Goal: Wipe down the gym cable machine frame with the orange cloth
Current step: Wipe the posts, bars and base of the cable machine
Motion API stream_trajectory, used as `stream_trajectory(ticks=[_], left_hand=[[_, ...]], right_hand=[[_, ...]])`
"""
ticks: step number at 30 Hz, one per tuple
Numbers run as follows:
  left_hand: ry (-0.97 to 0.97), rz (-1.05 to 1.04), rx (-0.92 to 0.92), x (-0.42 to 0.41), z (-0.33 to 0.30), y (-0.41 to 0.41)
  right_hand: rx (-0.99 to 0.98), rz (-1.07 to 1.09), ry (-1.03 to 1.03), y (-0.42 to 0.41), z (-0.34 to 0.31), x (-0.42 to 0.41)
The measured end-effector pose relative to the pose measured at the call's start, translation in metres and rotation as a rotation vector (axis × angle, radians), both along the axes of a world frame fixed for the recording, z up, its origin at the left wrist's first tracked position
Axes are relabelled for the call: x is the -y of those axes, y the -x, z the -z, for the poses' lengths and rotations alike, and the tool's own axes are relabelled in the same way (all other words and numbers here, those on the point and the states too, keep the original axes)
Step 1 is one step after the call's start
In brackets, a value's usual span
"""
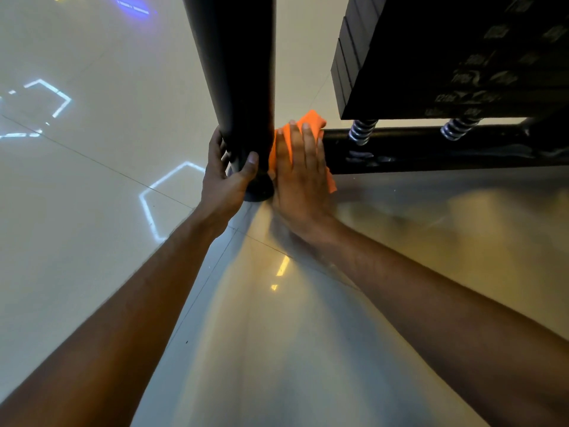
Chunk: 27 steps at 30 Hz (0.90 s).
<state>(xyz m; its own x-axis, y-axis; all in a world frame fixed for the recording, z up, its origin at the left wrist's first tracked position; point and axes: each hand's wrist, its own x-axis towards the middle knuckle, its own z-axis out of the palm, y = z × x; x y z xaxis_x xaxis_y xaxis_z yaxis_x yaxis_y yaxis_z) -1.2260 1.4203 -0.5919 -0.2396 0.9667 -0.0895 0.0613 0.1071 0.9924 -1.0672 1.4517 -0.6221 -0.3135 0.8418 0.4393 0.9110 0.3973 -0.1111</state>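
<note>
A thick black upright post [240, 75] of the cable machine frame runs down to a round foot on the floor. My left hand [226, 177] grips the post near its base, thumb on the front and fingers round the left side. My right hand [300, 177] lies flat with straight fingers on the orange cloth [311, 120], pressing it against the post's right side where a black horizontal base bar [431, 149] joins. Most of the cloth is hidden under my hand.
The black weight stack [446, 57] hangs at the upper right above the base bar, on two metal springs [361, 131]. A glossy pale tiled floor [92, 195] with light reflections spreads to the left and below.
</note>
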Motion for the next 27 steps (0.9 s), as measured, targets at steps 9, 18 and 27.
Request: stream_trajectory(ticks=[9,18,27], left_hand=[[0.0,0.031,-0.011,-0.004,0.003,0.007],[-0.003,0.038,-0.02,-0.003,0.003,0.004],[-0.031,0.022,-0.032,-0.001,0.005,0.0]], right_hand=[[0.099,0.093,-0.178,-0.033,0.014,-0.006],[0.189,0.039,-0.23,-0.057,0.012,-0.013],[0.023,0.135,-0.092,-0.011,0.006,-0.007]])
